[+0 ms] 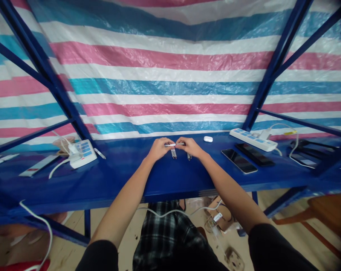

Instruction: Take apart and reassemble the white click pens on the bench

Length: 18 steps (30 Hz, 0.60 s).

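A thin white and grey pen-like stick [172, 145] is held level between my two hands, above the blue table [125, 165]. The fingers of my left hand [159, 148] pinch its left end. My right hand [191, 146] grips the right end between thumb and fingers. Just below the stick lies a small bundle of grey metallic pieces [174, 153], close to my left fingertips. Another grey piece [189, 156] rests under my right hand, partly hidden by it.
A white earbud case [208, 139], two dark phones [239, 160] [255, 154] and a white power strip [253, 139] are on the right. To the left stand another power strip [83, 153], a marker [99, 153] and a flat white box [38, 166]. Blue frame bars rise on both sides.
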Available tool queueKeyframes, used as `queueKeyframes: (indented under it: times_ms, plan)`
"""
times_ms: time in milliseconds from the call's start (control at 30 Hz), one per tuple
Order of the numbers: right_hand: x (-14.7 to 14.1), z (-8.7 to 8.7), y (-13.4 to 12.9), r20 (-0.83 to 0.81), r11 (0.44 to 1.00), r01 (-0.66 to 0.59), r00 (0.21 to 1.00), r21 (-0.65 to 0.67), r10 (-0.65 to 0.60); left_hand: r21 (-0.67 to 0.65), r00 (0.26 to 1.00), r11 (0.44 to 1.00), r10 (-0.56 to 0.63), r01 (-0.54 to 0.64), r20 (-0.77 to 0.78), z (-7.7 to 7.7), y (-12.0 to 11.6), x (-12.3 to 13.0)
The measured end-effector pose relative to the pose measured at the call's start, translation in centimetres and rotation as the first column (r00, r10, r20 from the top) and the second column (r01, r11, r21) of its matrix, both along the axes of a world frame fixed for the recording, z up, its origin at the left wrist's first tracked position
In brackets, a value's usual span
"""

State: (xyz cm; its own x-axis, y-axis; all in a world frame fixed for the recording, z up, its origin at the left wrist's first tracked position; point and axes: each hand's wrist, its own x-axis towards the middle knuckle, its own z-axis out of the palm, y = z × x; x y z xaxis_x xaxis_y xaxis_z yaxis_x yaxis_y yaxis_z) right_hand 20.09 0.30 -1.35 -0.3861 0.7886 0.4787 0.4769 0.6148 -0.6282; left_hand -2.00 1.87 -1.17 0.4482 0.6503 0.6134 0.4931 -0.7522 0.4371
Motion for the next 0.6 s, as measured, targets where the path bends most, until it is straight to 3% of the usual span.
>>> queueKeyframes:
  times_ms: [600]
  plan:
    - [-0.19,0.16,-0.30,0.036,1.000,0.002,0.999,-0.008,-0.001,0.045,0.999,0.999,0.017,-0.015,-0.036,0.00,-0.03,0.08]
